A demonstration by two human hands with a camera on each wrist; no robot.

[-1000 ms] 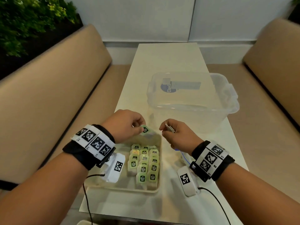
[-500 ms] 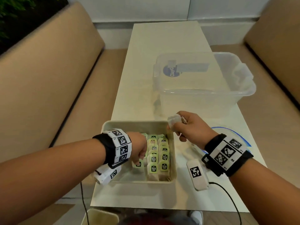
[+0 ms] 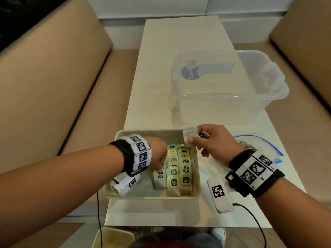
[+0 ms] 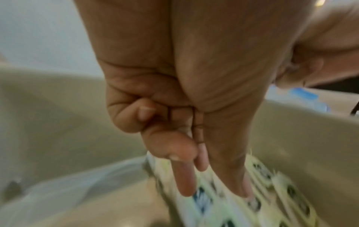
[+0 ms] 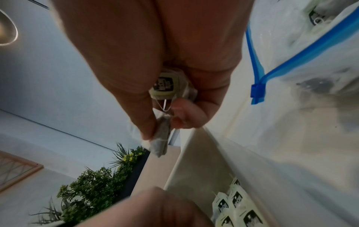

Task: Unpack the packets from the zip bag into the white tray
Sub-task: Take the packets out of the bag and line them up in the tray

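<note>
**Tea packets going row by row into the tray**

Overhead first: the left hand [image 3: 157, 154] reaches down into the white tray [image 3: 154, 195], fingertips on a packet [image 3: 160, 177] at the near end of a third, shorter row, beside two full rows of packets [image 3: 179, 169]. The right hand [image 3: 213, 140] holds another packet [image 3: 190, 137] pinched between thumb and fingers above the tray's far right corner. The zip bag [image 3: 259, 145] lies on the table [image 3: 179, 42] just right of the tray, partly hidden by that wrist. Tags read roughly "McCoy teas"; the clear tub [image 3: 231, 86] beyond shows "ClayG".

Left wrist view, blurred: index and middle fingers [image 4: 184, 181] extend straight onto the packet, the others curled; whether the thumb still pinches it, I cannot tell.

Right wrist view: thumb and fingers [image 5: 186, 115] clamp the packet, its tag tucked in the palm, the bag's blue zip to the right.

To place well, I judge: seat each packet upright against its neighbour, tag forward, before letting go.
</note>
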